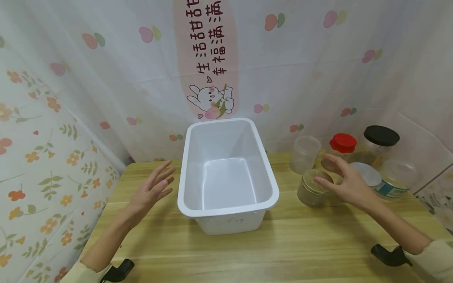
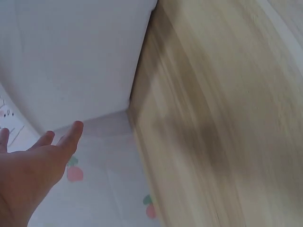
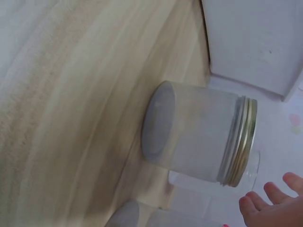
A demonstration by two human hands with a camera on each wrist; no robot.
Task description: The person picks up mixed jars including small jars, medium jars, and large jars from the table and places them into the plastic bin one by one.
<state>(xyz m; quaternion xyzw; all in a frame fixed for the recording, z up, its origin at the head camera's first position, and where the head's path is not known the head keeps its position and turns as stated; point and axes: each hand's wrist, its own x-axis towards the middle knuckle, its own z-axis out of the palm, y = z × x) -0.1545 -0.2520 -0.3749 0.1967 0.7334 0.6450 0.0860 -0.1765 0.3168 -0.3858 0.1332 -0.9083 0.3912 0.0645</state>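
Note:
A white plastic bin stands empty in the middle of the wooden table. My left hand hovers open just left of the bin, fingers spread and holding nothing; the left wrist view shows its fingers beside the bin's white wall. My right hand hovers open over a squat clear jar with a gold rim, fingers spread above its mouth. In the right wrist view the same jar stands on the table with my fingertips just past its rim.
More containers crowd the back right: a clear plastic cup, a red-lidded jar, a black-lidded jar, a white lid and a clear jar. Patterned sheets hang behind and to the left. Bare tabletop lies in front.

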